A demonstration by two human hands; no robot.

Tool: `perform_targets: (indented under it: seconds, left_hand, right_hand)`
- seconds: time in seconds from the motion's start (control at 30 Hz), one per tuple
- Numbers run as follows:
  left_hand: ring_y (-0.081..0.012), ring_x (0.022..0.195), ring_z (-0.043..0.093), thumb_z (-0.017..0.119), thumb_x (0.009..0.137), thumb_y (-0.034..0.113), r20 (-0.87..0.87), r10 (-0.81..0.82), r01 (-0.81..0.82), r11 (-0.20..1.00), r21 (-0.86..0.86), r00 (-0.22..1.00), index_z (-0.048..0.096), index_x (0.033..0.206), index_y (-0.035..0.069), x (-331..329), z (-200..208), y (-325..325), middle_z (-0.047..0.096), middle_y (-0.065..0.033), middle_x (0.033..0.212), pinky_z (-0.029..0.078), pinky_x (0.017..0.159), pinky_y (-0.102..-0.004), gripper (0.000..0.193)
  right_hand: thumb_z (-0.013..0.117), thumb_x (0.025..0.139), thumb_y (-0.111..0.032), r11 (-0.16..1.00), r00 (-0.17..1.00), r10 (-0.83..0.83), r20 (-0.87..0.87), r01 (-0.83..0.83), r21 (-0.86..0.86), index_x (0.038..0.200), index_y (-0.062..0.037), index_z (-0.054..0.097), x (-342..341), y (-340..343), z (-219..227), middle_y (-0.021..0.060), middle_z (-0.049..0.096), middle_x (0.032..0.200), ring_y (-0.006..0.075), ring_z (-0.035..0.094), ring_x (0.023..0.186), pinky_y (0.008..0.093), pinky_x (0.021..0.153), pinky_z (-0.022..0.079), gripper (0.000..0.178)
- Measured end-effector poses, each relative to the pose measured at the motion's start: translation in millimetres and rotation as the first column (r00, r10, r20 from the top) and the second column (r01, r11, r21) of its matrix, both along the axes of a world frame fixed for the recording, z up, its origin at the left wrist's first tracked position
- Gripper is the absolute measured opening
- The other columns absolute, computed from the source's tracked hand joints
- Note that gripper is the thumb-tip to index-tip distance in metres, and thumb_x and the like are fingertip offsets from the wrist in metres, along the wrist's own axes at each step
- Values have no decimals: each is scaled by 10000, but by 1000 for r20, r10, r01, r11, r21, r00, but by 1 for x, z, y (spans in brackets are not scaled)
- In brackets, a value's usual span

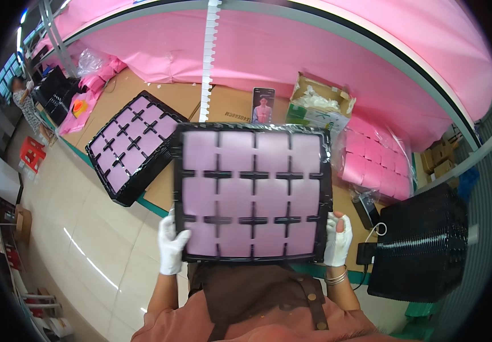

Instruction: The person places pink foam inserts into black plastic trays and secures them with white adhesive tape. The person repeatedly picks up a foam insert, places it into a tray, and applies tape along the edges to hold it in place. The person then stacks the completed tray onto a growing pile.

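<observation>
Upright in front of me is a black plastic tray [253, 175] divided into a grid and filled with lilac square pieces [271, 196]. My left hand [172, 244], in a white glove, grips its lower left side. At its lower right side, my gloved right hand [338, 239] holds the opposite edge, with a fingertip poking bare out of the glove. The fingers behind the tray are hidden. A second black tray [156, 163] of lilac pieces lies on the table to the left, its right corner partly behind the held one.
A phone [263, 105] stands at the back beside an open carton [321, 108] of white material. Pink padded pieces [374, 162] in clear plastic lie to the right, above a tall stack of black trays [422, 245]. A charger [365, 253] with cable sits nearby. Far left, a person [27, 105] stands near red stools [32, 153].
</observation>
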State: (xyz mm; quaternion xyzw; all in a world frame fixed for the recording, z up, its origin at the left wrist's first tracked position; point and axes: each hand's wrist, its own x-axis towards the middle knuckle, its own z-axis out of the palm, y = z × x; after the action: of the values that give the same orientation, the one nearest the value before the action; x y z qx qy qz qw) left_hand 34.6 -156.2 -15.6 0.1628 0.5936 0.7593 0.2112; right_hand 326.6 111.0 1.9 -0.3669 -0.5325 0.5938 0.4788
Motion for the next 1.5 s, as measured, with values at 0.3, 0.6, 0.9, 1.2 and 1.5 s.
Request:
perform_targets:
  seconds: [0.3, 0.6, 0.9, 1.2, 1.5]
  left_hand:
    - [-196, 1104, 582, 613, 928, 100, -117, 572, -568, 820, 68, 812, 398, 1354, -64, -125, 37, -79, 553, -133, 1277, 472, 970, -326, 505]
    - [-208, 1021, 618, 679, 854, 118, -193, 543, -574, 738, -354, 817, 393, 1381, -110, -274, -28, -100, 611, -159, 1154, 492, 903, -319, 641]
    - [-246, 1055, 589, 672, 884, 190, -307, 511, -596, 666, -449, 803, 482, 1370, -18, -279, -33, -96, 605, -162, 1178, 449, 961, -339, 562]
    - [-307, 1009, 594, 665, 852, 125, -846, -63, -524, 760, -384, 529, 642, 1126, 86, -150, -9, 56, 620, -120, 1075, 484, 893, -391, 278]
    - [-206, 871, 640, 711, 849, 357, -222, -528, 166, 590, -790, 819, 676, 967, 66, -153, -24, 125, 662, -72, 936, 506, 784, -341, 316]
  right_hand:
    - [564, 988, -192, 897, 889, 429, 160, -398, -191, 1137, 42, 569, -56, -3, -17, 157, 684, 1042, 180, 664, 896, 286, 809, 526, 278]
    - [590, 952, -102, 698, 574, 698, 429, -678, -229, 1075, 22, 625, -100, -28, -16, 96, 707, 972, 129, 657, 926, 267, 844, 512, 178]
    - [589, 965, -159, 600, 498, 786, 367, -757, -257, 1096, 17, 619, -171, -11, -20, 85, 696, 986, 124, 631, 886, 268, 809, 506, 221]
    - [592, 969, -165, 486, 420, 872, 253, -803, -344, 1090, 17, 627, -195, -41, -42, 69, 674, 971, 114, 612, 857, 270, 809, 506, 221]
    - [577, 959, -106, 462, 425, 887, 181, -800, -382, 1096, 23, 617, -199, -46, -41, 69, 679, 954, 102, 597, 821, 262, 811, 502, 193]
